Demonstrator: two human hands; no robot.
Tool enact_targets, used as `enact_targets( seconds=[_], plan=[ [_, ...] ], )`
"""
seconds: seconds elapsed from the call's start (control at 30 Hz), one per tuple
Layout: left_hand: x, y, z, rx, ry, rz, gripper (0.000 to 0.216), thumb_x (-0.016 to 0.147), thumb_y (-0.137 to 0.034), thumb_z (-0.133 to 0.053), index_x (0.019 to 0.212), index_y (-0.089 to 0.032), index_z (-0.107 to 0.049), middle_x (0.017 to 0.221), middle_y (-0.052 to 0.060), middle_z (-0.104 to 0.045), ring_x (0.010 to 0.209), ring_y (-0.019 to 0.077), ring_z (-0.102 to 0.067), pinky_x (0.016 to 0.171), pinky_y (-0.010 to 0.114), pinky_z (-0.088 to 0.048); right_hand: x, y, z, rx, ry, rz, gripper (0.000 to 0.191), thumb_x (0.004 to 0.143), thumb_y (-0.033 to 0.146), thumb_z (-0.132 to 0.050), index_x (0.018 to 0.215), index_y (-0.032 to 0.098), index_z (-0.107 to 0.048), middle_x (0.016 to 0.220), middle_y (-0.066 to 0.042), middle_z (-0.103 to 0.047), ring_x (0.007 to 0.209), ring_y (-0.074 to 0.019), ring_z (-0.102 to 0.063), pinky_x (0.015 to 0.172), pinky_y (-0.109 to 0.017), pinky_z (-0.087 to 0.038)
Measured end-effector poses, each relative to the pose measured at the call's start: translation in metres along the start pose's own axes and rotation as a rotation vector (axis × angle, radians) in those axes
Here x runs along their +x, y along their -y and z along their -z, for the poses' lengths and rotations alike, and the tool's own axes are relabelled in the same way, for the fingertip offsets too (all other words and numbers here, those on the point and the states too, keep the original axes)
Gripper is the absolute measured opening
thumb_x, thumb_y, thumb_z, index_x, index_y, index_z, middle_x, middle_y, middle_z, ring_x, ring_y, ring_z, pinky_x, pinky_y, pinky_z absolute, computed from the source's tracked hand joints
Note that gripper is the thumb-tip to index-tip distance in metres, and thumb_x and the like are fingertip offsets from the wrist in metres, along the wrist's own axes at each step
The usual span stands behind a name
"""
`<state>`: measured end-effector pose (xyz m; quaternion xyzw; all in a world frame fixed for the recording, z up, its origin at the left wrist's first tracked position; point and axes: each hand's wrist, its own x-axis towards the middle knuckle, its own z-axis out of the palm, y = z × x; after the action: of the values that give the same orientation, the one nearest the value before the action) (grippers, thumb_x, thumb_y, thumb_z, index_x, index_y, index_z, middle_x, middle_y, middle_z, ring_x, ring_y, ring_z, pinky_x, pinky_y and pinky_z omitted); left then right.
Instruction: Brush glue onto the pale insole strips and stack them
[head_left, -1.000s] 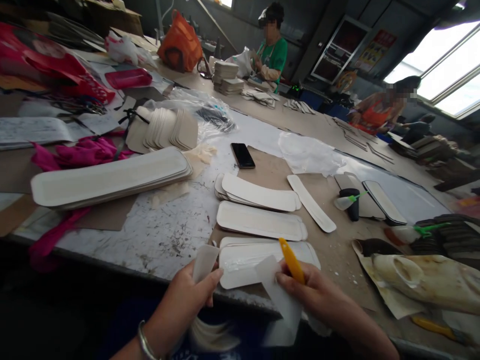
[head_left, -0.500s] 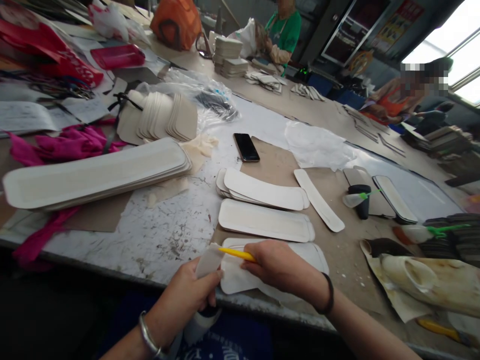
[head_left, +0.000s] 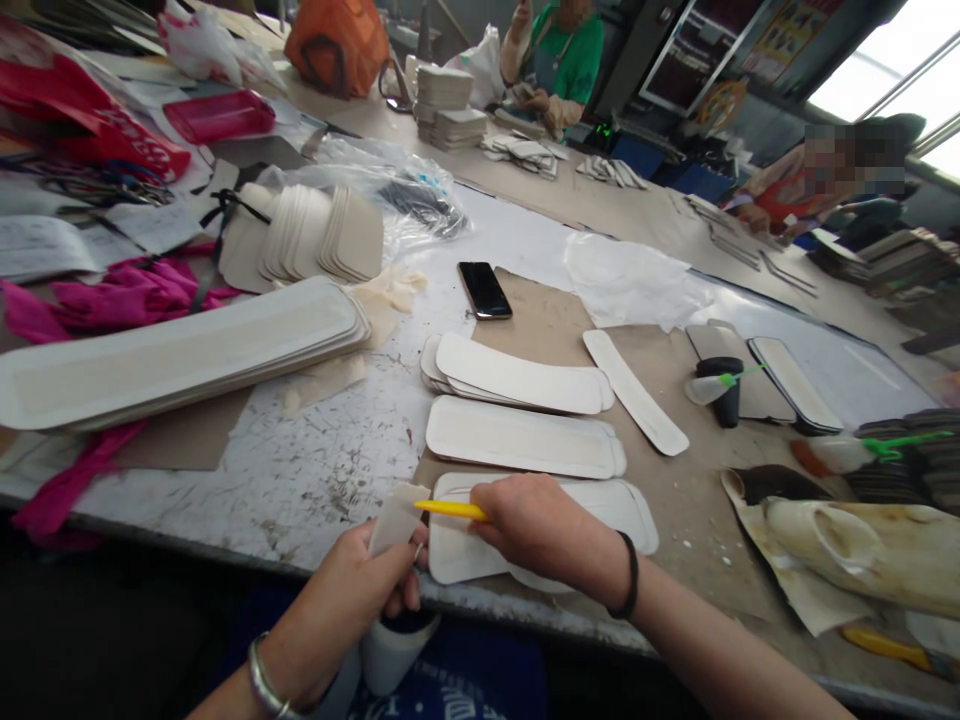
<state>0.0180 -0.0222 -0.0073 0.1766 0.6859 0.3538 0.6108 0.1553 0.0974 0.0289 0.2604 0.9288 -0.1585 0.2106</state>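
Note:
My left hand (head_left: 367,575), with a silver bangle at the wrist, pinches a small pale strip (head_left: 395,517) near the table's front edge. In my right hand (head_left: 536,525) is a slim yellow tool (head_left: 450,510), its tip at the strip's right edge; whether it is a pen or a blade handle I cannot tell. Under and beside the right hand lie flat white rounded panels (head_left: 457,553). Behind them rest another white panel pair (head_left: 517,437) and a small stack of curved white panels (head_left: 517,373).
A phone (head_left: 484,290) lies beyond the panels. To the left is a stack of long panels (head_left: 180,345). Glue bottles (head_left: 709,388) and a stained pale container (head_left: 862,545) stand right. Two people work across the table, one in a green top (head_left: 581,55).
The view has shifted slightly, so things on the table sit a little further left. Both hands keep their holds, and the yellow tool still meets the strip. The person in green has raised a hand.

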Motion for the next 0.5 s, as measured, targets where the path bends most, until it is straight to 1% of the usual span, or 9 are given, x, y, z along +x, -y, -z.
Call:
enact_targets(
  seconds=[0.07,0.1,0.17,0.27,0.37,0.5],
  plan=[
    [0.0,0.002,0.0,-0.007,-0.019,-0.002,0.026,0.058,-0.036,-0.053,0.074,-0.017,-0.057,0.04,-0.003,-0.055,0.042,0.0123,-0.043,0.046,0.024,-0.033,0.0,0.0,-0.002,-0.007,-0.02,0.013,0.022,0.086,0.036,-0.053,0.085,0.019,-0.067,0.079,-0.009,-0.073,0.071,-0.0238,-0.069,0.058,-0.026,-0.043],
    [0.0,0.002,0.0,-0.008,-0.023,-0.01,0.025,0.058,-0.036,-0.053,0.074,-0.017,-0.057,0.04,-0.003,-0.055,0.042,0.0125,-0.044,0.047,0.024,-0.033,0.0,-0.001,-0.003,-0.01,-0.029,0.017,0.022,0.086,0.036,-0.053,0.085,0.018,-0.068,0.079,-0.009,-0.073,0.071,-0.024,-0.069,0.058,-0.027,-0.043],
    [0.0,0.001,-0.001,0.019,-0.028,-0.047,0.024,0.062,-0.042,-0.056,0.065,-0.018,-0.056,0.041,-0.003,-0.055,0.044,0.0119,-0.044,0.048,0.024,-0.033,-0.001,-0.001,-0.005,-0.014,-0.042,0.02,0.022,0.086,0.035,-0.054,0.085,0.018,-0.068,0.078,-0.01,-0.073,0.071,-0.0245,-0.069,0.058,-0.027,-0.044],
    [0.002,0.0,-0.003,0.103,-0.042,-0.102,0.034,0.061,-0.051,-0.061,0.056,-0.02,-0.051,0.037,-0.004,-0.05,0.041,0.011,-0.043,0.049,0.024,-0.033,-0.001,-0.001,-0.005,-0.017,-0.06,0.029,0.022,0.085,0.034,-0.054,0.085,0.017,-0.068,0.077,-0.01,-0.073,0.071,-0.0249,-0.069,0.058,-0.028,-0.045],
    [0.009,0.002,-0.008,0.158,-0.064,-0.104,0.034,0.058,-0.052,-0.062,0.061,-0.021,-0.051,0.03,-0.006,-0.046,0.034,0.011,-0.038,0.042,0.024,-0.028,0.001,0.002,-0.005,-0.021,-0.079,0.037,0.021,0.084,0.032,-0.055,0.085,0.017,-0.069,0.076,-0.011,-0.073,0.07,-0.0252,-0.069,0.057,-0.028,-0.045],
    [0.015,0.007,-0.011,0.194,-0.072,-0.104,0.031,0.059,-0.051,-0.058,0.066,-0.021,-0.053,0.027,-0.007,-0.044,0.03,0.0109,-0.034,0.037,0.023,-0.024,0.0,0.006,-0.004,-0.012,-0.077,0.027,0.022,0.084,0.033,-0.055,0.086,0.016,-0.069,0.079,-0.011,-0.073,0.071,-0.0246,-0.068,0.056,-0.028,-0.044]
  ],
)
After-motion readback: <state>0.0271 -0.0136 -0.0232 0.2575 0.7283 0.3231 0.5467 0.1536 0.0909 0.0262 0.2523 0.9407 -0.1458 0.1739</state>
